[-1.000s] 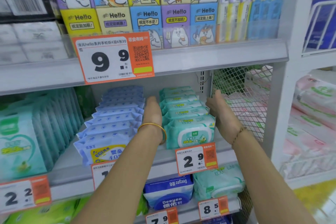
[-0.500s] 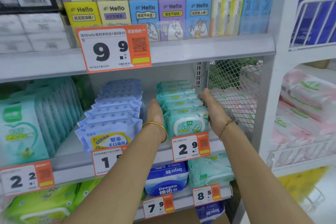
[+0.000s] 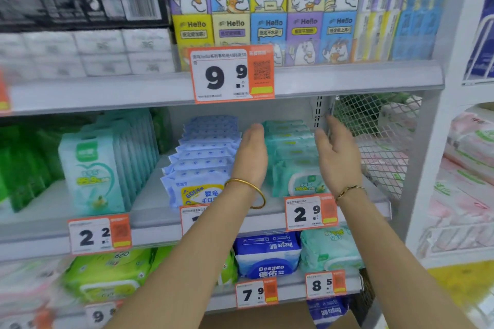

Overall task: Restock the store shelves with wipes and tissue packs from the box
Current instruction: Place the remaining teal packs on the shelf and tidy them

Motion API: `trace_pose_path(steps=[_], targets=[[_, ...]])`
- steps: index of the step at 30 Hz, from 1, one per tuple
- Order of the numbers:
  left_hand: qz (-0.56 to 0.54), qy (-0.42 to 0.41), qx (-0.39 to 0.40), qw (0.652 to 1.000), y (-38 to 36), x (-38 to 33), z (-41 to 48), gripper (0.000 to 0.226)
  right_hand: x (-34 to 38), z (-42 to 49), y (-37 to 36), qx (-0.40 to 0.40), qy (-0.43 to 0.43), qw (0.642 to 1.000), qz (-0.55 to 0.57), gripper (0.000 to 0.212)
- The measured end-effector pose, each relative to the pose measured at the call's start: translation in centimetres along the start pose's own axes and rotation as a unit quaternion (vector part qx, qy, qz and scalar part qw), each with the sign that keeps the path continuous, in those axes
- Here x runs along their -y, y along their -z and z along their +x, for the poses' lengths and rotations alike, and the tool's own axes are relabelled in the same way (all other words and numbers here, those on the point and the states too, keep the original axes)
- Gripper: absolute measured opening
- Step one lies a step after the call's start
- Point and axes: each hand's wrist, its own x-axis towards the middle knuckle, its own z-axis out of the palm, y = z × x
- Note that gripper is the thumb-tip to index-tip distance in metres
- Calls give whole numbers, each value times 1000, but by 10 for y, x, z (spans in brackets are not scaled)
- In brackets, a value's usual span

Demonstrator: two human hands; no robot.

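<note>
A row of teal wipes packs (image 3: 292, 160) stands on the middle shelf (image 3: 149, 208) behind the 2.9 price tag (image 3: 310, 212). My left hand (image 3: 251, 155) is flat along the row's left side, between it and a row of blue wipes packs (image 3: 205, 157). My right hand (image 3: 338, 157) is held just off the row's right side, fingers spread, holding nothing. Both wrists wear gold bangles. The box is not in view.
A white wire mesh panel (image 3: 379, 141) closes the shelf's right end. Pale teal packs (image 3: 107, 168) stand at left. Colourful tissue packs (image 3: 267, 8) fill the shelf above; Deeyeo packs (image 3: 267, 256) lie below. Pink tissue bundles (image 3: 467, 168) fill a rack at right.
Both hands have drawn slightly back and apart from the teal row; the right hand has come off its side. The camera view shifted right and up.
</note>
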Motion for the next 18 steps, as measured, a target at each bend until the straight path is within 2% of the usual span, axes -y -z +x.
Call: trace_pose_path(steps=[3, 5, 7, 8, 10, 13, 18], targets=[[152, -117, -6, 981, 58, 0, 13, 36, 36, -18, -38, 96, 123, 984, -89, 43], [277, -113, -6, 954, 97, 11, 29, 44, 51, -30, -73, 183, 139, 963, -142, 46], [385, -83, 18, 919, 126, 21, 39, 62, 60, -40, -106, 236, 126, 944, -195, 52], [421, -62, 31, 904, 135, 26, 41, 64, 62, -43, -119, 250, 117, 933, -230, 54], [424, -22, 36, 905, 146, 39, 48, 50, 66, -47, -133, 260, 100, 914, -294, 58], [328, -9, 18, 945, 150, 50, 56, 20, 66, -50, -136, 251, 83, 909, -321, 59], [246, -21, 31, 969, 151, 50, 51, 40, 64, -54, -134, 241, 95, 907, -331, 59]])
